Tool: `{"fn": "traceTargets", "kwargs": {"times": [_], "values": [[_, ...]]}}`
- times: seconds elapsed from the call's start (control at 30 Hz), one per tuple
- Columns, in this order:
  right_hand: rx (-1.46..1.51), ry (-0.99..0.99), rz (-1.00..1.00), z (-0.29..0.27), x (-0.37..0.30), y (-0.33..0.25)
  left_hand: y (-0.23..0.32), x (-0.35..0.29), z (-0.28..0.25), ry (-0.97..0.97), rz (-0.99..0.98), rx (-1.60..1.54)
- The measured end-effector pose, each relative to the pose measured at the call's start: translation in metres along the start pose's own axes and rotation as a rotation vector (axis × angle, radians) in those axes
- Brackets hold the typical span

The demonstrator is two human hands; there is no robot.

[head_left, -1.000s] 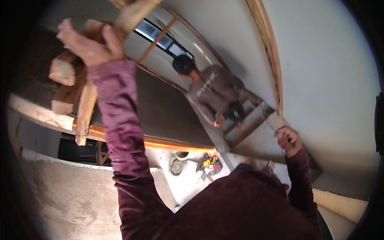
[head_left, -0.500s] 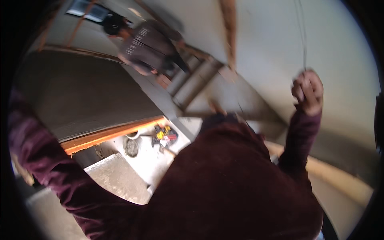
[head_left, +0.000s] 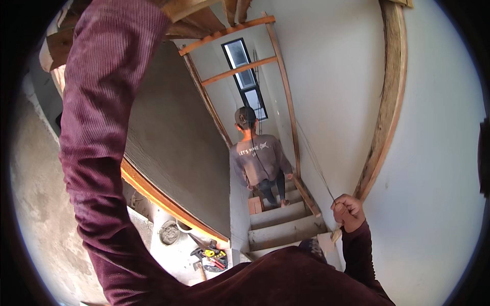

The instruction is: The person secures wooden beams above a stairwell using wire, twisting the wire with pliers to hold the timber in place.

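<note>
My right hand is closed in a pinch on a thin dark line, a cord or wire. The line runs up and away from my fingers along the pale wall. Close by that hand is the lower end of a long wooden post. My left arm, in a maroon corduroy sleeve, stretches up toward wooden boards at the top edge. The left hand itself lies beyond the picture, so what it touches is hidden.
A person in a grey shirt and dark cap is on the concrete stairs, back toward me. A wooden frame stands around a narrow window. Lower left are a bucket of mortar, tools and a hammer.
My view has turned, bringing the stairs and person to the middle. The left arm now reaches upward; the right hand appears lower, still holding the line.
</note>
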State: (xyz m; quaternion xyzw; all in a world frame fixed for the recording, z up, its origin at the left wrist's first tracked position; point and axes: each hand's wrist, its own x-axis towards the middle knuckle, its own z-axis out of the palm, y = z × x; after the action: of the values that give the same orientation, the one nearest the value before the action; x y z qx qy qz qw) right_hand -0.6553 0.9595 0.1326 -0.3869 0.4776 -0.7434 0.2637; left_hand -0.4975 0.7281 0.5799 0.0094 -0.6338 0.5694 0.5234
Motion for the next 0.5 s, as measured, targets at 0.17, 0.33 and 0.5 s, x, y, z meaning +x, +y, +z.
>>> {"fn": "traceTargets", "kwargs": {"times": [0.17, 0.33, 0.5], "values": [[0.023, -0.126, 0.066, -0.026, 0.048, 0.01, 0.008, 0.002, 0.007, 0.067, -0.102, -0.122], [-0.101, -0.28, 0.045, -0.031, 0.097, -0.008, 0.017, 0.0, 0.022, 0.246, -0.431, -0.057], [-0.105, -0.319, 0.032, -0.045, 0.108, -0.006, 0.025, 0.004, 0.037, 0.332, -0.555, -0.155]]}}
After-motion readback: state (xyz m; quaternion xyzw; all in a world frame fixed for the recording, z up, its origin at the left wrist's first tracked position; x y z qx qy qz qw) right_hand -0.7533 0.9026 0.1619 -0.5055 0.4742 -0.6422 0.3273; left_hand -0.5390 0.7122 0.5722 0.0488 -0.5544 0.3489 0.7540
